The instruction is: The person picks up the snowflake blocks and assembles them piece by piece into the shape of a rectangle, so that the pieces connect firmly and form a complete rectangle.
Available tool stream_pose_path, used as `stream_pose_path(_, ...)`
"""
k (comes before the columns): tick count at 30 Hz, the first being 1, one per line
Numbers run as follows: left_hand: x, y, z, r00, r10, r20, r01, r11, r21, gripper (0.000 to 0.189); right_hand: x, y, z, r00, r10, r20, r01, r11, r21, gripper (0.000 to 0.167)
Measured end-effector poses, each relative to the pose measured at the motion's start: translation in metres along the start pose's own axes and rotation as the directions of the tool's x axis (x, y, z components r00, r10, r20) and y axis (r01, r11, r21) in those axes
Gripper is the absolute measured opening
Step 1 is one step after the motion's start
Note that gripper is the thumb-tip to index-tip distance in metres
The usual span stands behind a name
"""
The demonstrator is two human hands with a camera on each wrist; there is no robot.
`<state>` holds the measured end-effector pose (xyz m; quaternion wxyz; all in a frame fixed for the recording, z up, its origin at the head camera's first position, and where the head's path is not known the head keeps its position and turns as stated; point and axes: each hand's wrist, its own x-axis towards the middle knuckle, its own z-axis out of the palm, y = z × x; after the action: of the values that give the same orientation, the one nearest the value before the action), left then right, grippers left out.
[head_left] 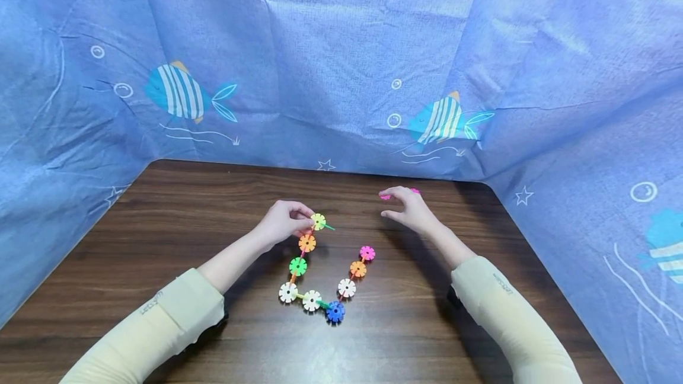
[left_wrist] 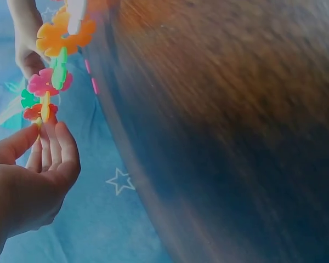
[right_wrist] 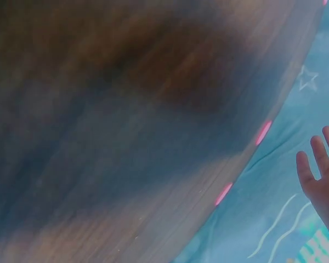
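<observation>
My left hand (head_left: 284, 220) pinches the yellow notched snowflake disc (head_left: 321, 218) at one end of a linked chain, with a green piece (head_left: 329, 227) jutting from it. The chain bends in a U through orange, green (head_left: 298, 262), white and blue (head_left: 335, 316) discs, ending at a pink disc (head_left: 370, 252). In the left wrist view my left hand (left_wrist: 41, 186) holds the chain's end between thumb and fingers. My right hand (head_left: 409, 209) hovers near two loose pink discs (head_left: 385, 197), fingers apart. The right wrist view shows those fingers extended, holding nothing.
A dark wood table (head_left: 187, 212) carries the chain and the pink discs, which lie flat near its far edge. Behind and beside it hangs a blue curtain (head_left: 341, 46) printed with fish, stars and bubbles.
</observation>
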<state>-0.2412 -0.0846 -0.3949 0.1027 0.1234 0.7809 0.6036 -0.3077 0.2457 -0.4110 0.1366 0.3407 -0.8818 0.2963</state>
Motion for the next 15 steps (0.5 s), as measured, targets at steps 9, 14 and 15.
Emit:
stream_pose_path(9,0.0,-0.006,-0.002,0.999,-0.051,0.009,0.052,0.997,-0.057,0.02,0.008,0.026,-0.003,0.996,0.087,0.009,-0.086,0.996,-0.033,0.044)
stream_pose_path(14,-0.002,-0.005,-0.002,0.998,-0.054,0.022,0.055,0.997,-0.063,0.02,0.012,0.042,-0.002,0.987,0.156,0.049,-0.156,0.988,0.001,0.041)
stream_pose_path(15,-0.002,-0.005,-0.003,0.998,-0.052,0.025,0.054,0.996,-0.065,0.02,0.012,0.045,-0.003,0.982,0.179,0.056,-0.181,0.983,0.017,0.041)
